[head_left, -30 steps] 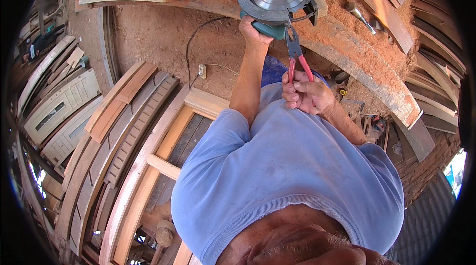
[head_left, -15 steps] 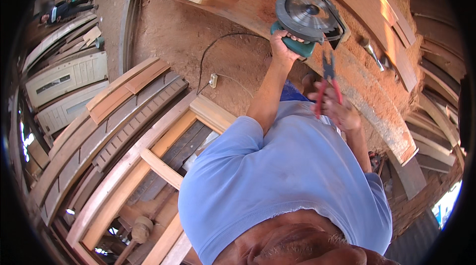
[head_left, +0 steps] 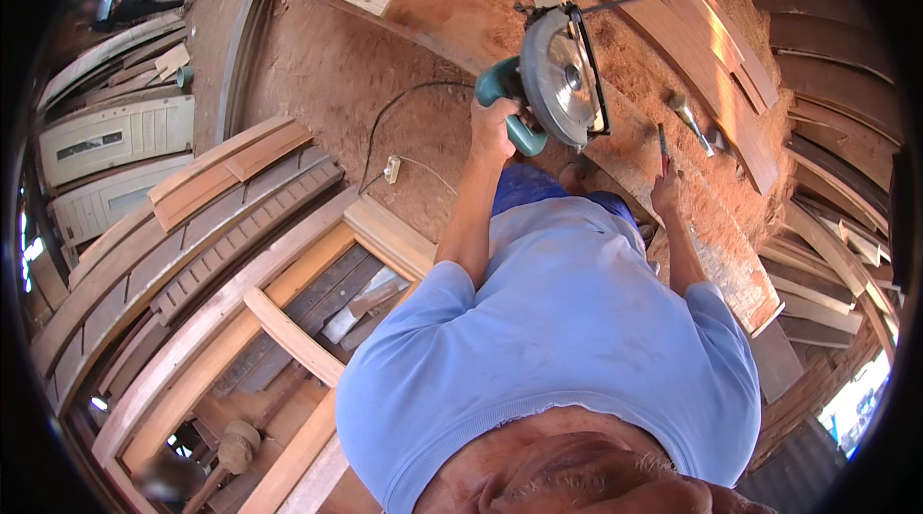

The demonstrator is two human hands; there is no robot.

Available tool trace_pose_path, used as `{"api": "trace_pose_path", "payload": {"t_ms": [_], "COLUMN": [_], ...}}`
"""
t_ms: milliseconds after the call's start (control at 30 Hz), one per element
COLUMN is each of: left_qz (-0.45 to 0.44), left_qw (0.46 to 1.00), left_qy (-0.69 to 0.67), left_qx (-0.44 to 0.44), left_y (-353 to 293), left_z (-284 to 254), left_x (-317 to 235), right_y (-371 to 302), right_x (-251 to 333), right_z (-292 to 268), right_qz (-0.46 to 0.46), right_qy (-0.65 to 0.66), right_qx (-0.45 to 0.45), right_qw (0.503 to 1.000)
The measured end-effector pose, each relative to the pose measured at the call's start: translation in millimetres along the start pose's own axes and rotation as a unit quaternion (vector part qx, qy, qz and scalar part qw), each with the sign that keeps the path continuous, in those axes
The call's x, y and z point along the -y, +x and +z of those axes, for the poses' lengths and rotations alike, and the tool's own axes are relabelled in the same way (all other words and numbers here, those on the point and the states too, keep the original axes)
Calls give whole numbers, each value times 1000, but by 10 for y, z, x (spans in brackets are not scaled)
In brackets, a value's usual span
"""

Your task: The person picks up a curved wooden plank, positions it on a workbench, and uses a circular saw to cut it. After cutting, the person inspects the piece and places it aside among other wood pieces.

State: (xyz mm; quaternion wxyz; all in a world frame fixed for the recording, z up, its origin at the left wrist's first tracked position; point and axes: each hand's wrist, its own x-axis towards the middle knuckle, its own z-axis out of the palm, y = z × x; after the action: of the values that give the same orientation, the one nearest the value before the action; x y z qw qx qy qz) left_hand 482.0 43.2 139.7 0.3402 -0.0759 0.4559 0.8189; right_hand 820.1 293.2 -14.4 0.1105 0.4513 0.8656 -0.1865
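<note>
My left hand (head_left: 492, 122) grips the handle of a green circular saw (head_left: 553, 81) and holds it up in front of me, its round steel blade facing the camera. To the right, my right hand (head_left: 665, 197) is closed on red-handled pliers (head_left: 661, 147), which point up just above the sawdust-covered wooden bench (head_left: 711, 225). The two hands are apart, and the pliers do not touch the saw. My light blue shirt fills the lower middle of the view.
A chisel-like tool (head_left: 688, 116) lies on the bench beyond the pliers. A cable runs to a white socket block (head_left: 391, 169) on the dirt floor. Wooden door frames (head_left: 288, 264) and panelled doors (head_left: 115, 144) lie to the left. Curved planks (head_left: 827, 254) stack at right.
The pliers have come away from the saw: my right hand has dropped to the right, toward the bench. The saw has turned in my left hand and shifted right in view.
</note>
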Motion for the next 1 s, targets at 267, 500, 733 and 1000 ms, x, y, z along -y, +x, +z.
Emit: {"api": "trace_pose_path", "payload": {"t_ms": [267,500,733,1000], "left_qz": [47,94,156,197], "left_qw": [994,977,977,967], "left_qy": [72,144,71,-14], "left_qx": [-74,-126,-126,-161], "left_y": [-509,-768,-833,-1014], "left_z": [119,318,-104,-485], "left_x": [-224,-576,-633,-826], "right_y": [-10,-827,-981,-1078], "right_x": [1333,3050,3674,4236], "right_z": [-1260,-2276,-2237,-1852], "right_qz": [-108,-238,-399,-510], "right_qy": [212,430,324,217], "right_qx": [123,261,277,235], "right_qw": [964,831,812,798]}}
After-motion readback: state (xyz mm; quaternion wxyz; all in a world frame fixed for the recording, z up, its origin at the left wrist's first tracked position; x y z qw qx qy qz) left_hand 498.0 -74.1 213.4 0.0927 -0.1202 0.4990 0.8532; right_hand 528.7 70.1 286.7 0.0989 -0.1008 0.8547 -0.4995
